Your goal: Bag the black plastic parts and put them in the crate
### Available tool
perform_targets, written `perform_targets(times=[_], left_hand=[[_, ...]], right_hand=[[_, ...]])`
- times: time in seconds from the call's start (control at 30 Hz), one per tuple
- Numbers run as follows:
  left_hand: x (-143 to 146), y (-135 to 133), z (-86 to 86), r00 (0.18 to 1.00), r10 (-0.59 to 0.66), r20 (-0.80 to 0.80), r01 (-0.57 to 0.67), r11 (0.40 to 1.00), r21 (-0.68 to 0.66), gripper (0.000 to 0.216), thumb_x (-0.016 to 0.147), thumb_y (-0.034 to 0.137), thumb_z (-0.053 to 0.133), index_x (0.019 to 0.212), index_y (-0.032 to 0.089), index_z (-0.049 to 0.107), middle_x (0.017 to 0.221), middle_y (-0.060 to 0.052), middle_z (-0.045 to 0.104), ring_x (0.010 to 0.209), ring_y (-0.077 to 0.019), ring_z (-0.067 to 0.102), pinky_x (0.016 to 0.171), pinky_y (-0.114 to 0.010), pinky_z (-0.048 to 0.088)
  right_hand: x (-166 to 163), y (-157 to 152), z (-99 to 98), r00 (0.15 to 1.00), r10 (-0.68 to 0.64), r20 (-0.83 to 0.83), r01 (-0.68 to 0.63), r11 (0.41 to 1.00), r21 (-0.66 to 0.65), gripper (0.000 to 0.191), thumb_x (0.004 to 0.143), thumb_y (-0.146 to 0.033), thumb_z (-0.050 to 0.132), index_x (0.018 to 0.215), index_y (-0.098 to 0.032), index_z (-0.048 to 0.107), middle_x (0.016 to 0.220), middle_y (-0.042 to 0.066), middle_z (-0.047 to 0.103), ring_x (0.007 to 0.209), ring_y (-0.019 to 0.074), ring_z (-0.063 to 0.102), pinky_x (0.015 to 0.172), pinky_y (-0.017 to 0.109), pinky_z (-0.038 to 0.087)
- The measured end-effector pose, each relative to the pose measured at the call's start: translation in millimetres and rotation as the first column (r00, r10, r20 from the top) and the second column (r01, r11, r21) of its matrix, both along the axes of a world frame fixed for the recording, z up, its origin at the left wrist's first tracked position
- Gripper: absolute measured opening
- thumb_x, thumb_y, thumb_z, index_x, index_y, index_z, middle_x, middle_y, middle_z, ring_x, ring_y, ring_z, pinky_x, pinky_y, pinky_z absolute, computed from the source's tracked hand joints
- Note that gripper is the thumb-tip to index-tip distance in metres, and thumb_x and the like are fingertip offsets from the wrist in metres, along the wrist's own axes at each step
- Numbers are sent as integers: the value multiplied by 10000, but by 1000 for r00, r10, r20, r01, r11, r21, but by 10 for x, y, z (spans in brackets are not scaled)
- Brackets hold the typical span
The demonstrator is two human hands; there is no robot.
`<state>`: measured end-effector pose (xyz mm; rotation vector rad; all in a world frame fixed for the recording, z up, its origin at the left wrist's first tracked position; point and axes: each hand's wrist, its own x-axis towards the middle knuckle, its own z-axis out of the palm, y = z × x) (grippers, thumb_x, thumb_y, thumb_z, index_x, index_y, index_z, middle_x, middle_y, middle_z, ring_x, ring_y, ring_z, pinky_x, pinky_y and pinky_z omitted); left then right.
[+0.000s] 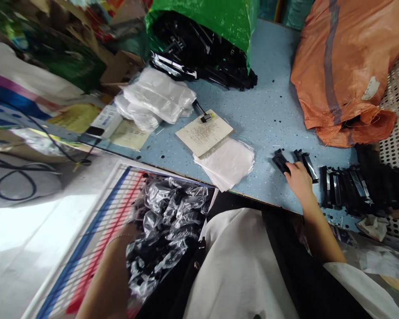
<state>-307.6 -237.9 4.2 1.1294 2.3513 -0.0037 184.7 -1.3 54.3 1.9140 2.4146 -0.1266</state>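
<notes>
My right hand (297, 179) rests on the blue table (272, 110), its fingers lying on a small black plastic part (280, 160). Another black part (306, 163) lies just right of the fingers, and a row of several more (349, 188) stretches to the right. My left hand (128, 235) reaches down into a big striped sack (96, 239) full of clear bags holding black parts (168, 221). Its fingers are blurred and buried among the bags.
A stack of clear empty bags (228, 163) and a notepad with a binder clip (204, 132) lie mid-table. A green sack of black parts (202, 44) sits at the back, an orange sack (346, 66) to the right. Cardboard and cables crowd the left.
</notes>
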Motion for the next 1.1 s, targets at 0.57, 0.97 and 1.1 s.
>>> perform_targets(times=[0.57, 0.97, 1.1], left_hand=[[2184, 2045, -70, 889, -451, 78, 316, 727, 609, 123, 815, 165, 663, 696, 172, 630, 863, -78, 677, 796, -198, 639, 723, -313, 511], [1929, 2016, -133, 740, -375, 558, -50, 797, 602, 102, 776, 145, 610, 850, 187, 666, 874, -31, 730, 801, -151, 668, 780, -287, 521], [1922, 2001, -137, 656, -280, 701, -211, 824, 526, 264, 686, 188, 731, 917, 180, 603, 766, -2, 685, 673, -134, 634, 661, -268, 525]], right_hand=[[24, -317, -286, 902, 3, -431, 59, 990, 131, 374, 937, -533, 514, 989, -178, 620, 1068, 149, 544, 962, 286, 556, 842, 433, 481], [-371, -563, 9, 227, -621, -750, -186, 729, -659, 379, 822, -594, 605, 777, -219, 573, 630, -28, 492, 550, 128, 425, 532, 268, 370], [-644, -556, -4, 110, -727, -678, -294, 628, -721, 347, 736, -533, 715, 748, -214, 580, 588, -50, 437, 516, 91, 332, 481, 233, 288]])
